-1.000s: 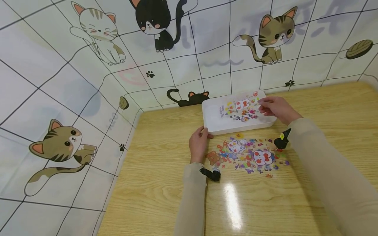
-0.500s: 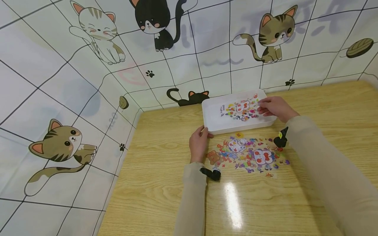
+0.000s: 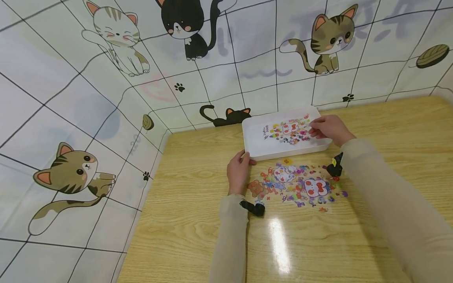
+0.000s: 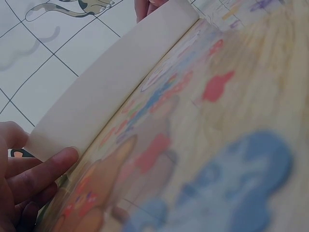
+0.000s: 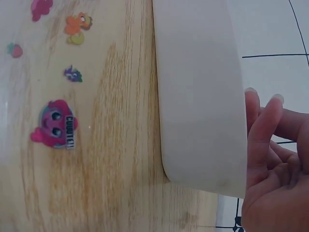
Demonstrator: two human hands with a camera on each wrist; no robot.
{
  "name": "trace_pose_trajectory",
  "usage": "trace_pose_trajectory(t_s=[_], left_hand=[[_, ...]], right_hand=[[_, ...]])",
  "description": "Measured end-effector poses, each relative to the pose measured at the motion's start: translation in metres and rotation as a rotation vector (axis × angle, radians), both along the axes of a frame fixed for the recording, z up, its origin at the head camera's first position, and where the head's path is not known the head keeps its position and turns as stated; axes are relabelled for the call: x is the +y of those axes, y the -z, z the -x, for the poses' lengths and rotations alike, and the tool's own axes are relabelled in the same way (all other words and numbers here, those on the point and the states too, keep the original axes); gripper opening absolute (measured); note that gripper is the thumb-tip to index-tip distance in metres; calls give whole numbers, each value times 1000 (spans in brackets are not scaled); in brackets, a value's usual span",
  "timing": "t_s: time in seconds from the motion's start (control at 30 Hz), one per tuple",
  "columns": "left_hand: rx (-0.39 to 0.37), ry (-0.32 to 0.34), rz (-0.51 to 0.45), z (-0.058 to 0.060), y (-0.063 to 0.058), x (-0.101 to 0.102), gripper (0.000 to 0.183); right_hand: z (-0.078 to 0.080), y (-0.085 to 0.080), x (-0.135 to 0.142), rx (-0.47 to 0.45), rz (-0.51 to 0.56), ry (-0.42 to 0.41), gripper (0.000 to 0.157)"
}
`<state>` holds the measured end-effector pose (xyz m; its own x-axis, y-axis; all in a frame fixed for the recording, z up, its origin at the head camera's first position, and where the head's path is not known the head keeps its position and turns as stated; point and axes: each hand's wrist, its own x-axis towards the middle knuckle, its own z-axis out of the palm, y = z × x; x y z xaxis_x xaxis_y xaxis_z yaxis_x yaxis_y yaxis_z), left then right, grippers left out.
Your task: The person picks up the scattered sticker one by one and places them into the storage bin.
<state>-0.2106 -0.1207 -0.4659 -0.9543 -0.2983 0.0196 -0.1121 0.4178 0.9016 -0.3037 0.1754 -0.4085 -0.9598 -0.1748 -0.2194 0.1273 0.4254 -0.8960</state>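
Note:
A shallow white plastic tray (image 3: 253,137) lies on the wooden table near the wall. My left hand (image 3: 238,173) grips its near-left corner; in the left wrist view its fingers (image 4: 53,166) lie against the outer wall. Inside the tray is a clear sticker sheet (image 3: 291,127) with small cartoon figures and "good night" lettering. My right hand (image 3: 330,129) pinches this sheet's right end above the tray's right side. In the right wrist view the tray wall hides what the curled fingers (image 5: 270,121) hold. A second clear sticker sheet (image 3: 316,188) lies flat in front of the tray.
The wooden table (image 3: 184,204) meets a wall covering (image 3: 258,82) printed with cats and grid lines right behind the tray. Black wrist-camera mounts (image 3: 255,209) sit at both cuffs, the right one over the table sheet's edge. A light glare shows on the near tabletop.
The sticker sheet in the tray has settled slightly, and its lettering reads more clearly. My right hand has shifted a little left; the left hand keeps its place on the corner.

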Motion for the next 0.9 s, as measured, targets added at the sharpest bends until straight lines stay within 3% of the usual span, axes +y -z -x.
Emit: trace_pose_trajectory(t_s=[0.57,0.9], left_hand=[[11,4,2,1,-1,-1,40],[17,4,1,1,2,-1,40]], right_hand=[[1,-2,-4,-24,-9,20,46],[0,-3,-4,-51,-24,-12,47]])
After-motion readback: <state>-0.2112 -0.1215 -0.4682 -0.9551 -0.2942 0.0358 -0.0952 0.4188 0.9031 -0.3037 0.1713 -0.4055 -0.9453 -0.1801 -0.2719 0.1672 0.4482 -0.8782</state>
